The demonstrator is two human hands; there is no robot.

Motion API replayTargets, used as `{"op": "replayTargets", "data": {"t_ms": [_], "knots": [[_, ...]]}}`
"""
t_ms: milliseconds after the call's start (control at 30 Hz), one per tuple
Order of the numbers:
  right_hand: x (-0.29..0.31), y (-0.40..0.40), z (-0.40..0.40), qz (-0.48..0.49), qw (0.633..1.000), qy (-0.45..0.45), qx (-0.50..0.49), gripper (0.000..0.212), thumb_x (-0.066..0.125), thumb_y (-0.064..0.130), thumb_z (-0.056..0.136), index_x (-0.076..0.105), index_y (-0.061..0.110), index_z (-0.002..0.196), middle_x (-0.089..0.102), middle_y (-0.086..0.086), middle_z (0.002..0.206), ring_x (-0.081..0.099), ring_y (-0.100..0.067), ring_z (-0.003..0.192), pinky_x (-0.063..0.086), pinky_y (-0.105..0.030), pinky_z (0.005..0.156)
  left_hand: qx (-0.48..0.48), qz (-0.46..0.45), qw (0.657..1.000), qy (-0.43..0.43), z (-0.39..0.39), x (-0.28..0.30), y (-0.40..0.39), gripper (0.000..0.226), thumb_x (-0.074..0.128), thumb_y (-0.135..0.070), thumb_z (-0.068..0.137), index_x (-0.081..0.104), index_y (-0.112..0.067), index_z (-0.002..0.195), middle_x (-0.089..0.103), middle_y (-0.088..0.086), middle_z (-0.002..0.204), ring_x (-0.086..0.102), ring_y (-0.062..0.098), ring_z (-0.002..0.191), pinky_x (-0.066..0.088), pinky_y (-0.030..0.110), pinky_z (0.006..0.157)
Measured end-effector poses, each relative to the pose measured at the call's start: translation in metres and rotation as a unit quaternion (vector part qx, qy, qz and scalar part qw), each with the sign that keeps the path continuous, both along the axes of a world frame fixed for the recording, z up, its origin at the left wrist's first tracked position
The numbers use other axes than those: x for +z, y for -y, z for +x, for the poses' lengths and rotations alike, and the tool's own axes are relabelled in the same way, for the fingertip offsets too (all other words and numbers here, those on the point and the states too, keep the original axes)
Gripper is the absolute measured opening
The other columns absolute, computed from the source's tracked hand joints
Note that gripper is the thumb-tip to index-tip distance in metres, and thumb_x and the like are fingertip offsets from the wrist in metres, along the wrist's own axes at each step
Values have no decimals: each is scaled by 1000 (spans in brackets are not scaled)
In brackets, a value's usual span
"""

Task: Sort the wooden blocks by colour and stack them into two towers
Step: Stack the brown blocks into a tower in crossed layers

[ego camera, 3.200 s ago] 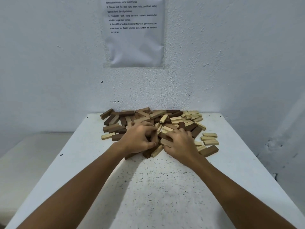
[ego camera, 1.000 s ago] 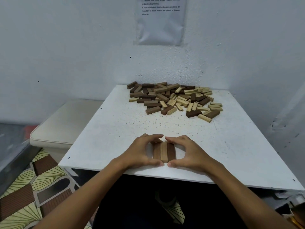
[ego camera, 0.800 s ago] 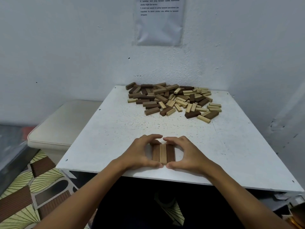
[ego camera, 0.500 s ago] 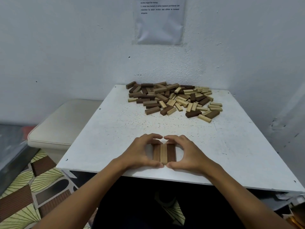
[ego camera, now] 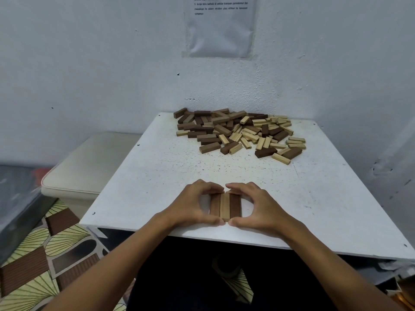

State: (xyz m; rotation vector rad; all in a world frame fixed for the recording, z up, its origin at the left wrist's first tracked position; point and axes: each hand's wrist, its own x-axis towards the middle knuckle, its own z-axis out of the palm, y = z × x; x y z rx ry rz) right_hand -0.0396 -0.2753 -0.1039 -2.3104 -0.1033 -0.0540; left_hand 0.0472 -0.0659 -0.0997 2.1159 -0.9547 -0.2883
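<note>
Wall sheet: small printed lines, numeral "5", words illegible.

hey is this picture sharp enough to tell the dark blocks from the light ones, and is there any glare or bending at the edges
Head view: soft, even light, no glare on the table; the three blocks between the left hand and right hand read clearly as brown, pale, dark. The pile is softer but colours separate. Wide-angle bending shows at the edges; the paper's print is blurred.
</note>
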Motion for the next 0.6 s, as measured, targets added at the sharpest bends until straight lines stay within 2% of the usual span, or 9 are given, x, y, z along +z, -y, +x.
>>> {"op": "replayTargets", "data": {"t_ms": [100, 200, 333, 433, 533, 600], "knots": [[1, 0, 0, -15, 1000, 0, 2, 77, 83, 41, 65, 45, 52, 131, 48, 18, 117, 47, 11, 112, 37, -11, 89, -2, -3, 1000, -2, 0, 0, 0, 72, 79, -57, 49, 54, -48, 115, 59, -8, 116, 55, 2, 113, 45, 31, 100], [1, 0, 0, -25, 1000, -2, 6, 74, 81, 42, 66, 45, 55, 129, 47, 17, 116, 46, 8, 111, 38, -16, 89, -4, -2, 1000, -2, 0, 0, -1, 72, 80, -58, 49, 53, -51, 115, 59, -8, 116, 54, 1, 112, 45, 29, 100], [2, 2, -1, -46, 999, -15, 14, 80, 79, 52, 64, 40, 54, 135, 45, 16, 119, 46, 0, 114, 42, -27, 97, -9, 16, 1000, 2, 2, -2, -3, 73, 79, -60, 50, 50, -55, 117, 55, -11, 117, 49, -4, 112, 42, 20, 95], [4, 5, 0, -54, 998, -30, 31, 81, 75, 63, 67, 36, 54, 138, 44, 18, 122, 44, 2, 116, 41, -29, 100, -24, 35, 999, 6, 7, -2, -6, 82, 83, -61, 50, 51, -51, 124, 50, -14, 119, 46, -8, 113, 37, 12, 92], [8, 11, 9, -18, 999, -34, 14, 75, 63, 72, 70, 38, 52, 138, 44, 18, 135, 44, 2, 121, 43, -34, 103, -6, 28, 1000, -1, 20, 4, -4, 77, 69, -74, 58, 51, -48, 129, 50, -17, 124, 45, -11, 114, 38, 10, 90], [10, 17, 21, -18, 999, -25, -7, 70, 63, 67, 76, 39, 49, 139, 43, 13, 143, 44, -2, 125, 43, -36, 104, 28, 16, 999, 23, 34, 6, 2, 70, 58, -77, 67, 52, -44, 129, 53, -16, 127, 47, -9, 113, 43, 19, 92]]}}
